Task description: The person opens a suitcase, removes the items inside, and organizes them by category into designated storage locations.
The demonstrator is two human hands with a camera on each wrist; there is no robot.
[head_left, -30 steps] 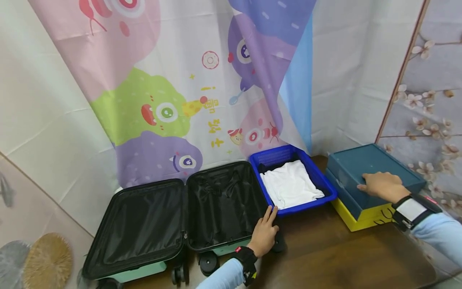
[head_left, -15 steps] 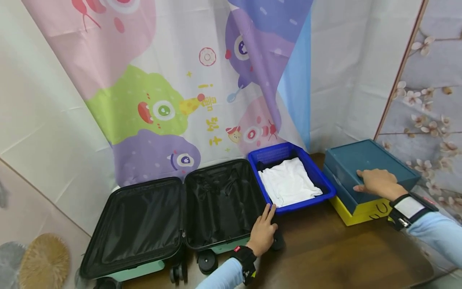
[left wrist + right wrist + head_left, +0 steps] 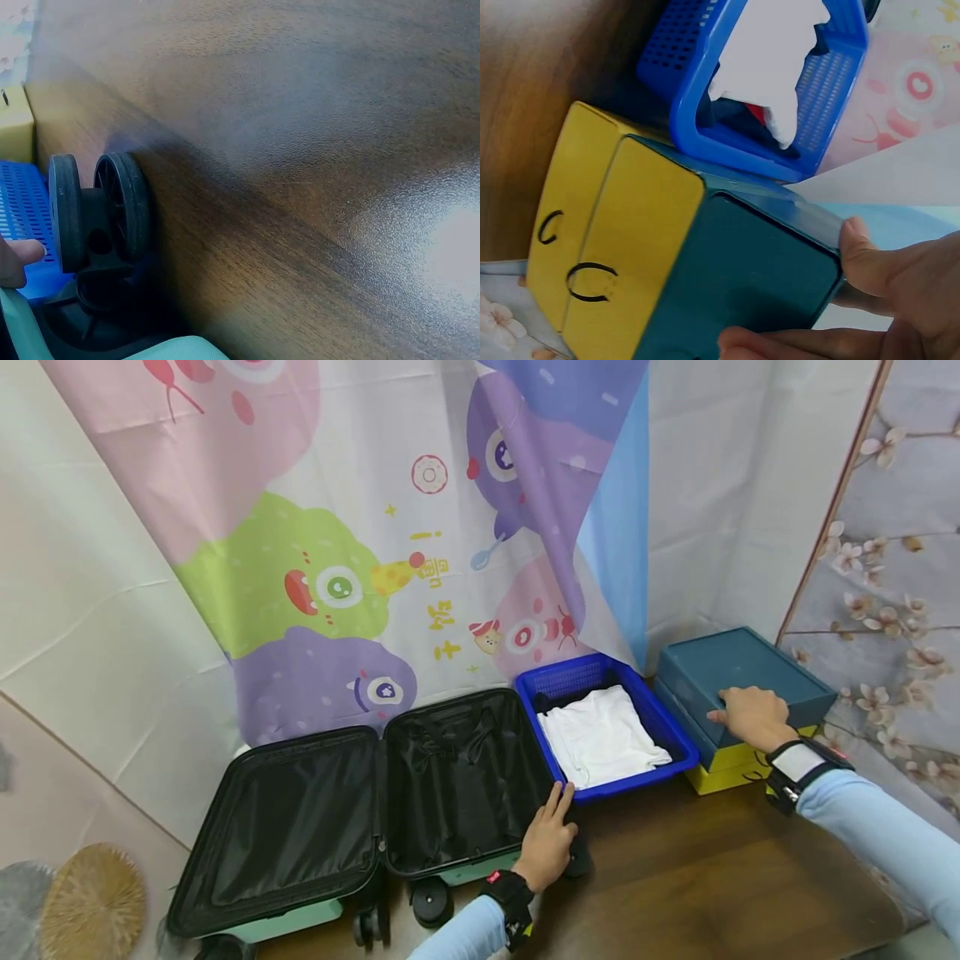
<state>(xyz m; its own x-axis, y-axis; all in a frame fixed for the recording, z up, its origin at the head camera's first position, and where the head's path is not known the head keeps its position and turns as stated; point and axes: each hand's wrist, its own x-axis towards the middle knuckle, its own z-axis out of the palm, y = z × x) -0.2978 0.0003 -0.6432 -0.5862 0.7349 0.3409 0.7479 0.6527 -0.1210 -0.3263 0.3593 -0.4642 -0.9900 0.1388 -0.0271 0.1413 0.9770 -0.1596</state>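
My right hand (image 3: 753,717) rests on the teal top of the upper storage box (image 3: 720,660), fingers over the lid and thumb (image 3: 859,251) at its edge in the right wrist view. Under it sits a lower box (image 3: 574,172); both have yellow fronts with black loop handles. Their side stands close against the blue plastic basket (image 3: 637,783), which holds a folded white garment (image 3: 603,735) over darker cloth. My left hand (image 3: 546,847) has two fingers stretched out to the basket's near corner, beside the suitcase edge; the left wrist view catches only a fingertip (image 3: 30,251).
An open suitcase (image 3: 300,827) with black lining and mint shell lies left of the basket, its wheels (image 3: 124,206) jutting toward me. A cartoon curtain (image 3: 352,527) hangs behind. The brown wooden table (image 3: 690,877) extends at front right.
The stacked boxes have slid left and back toward the basket under my right hand. My left hand stays at the basket corner. The head view has shifted slightly.
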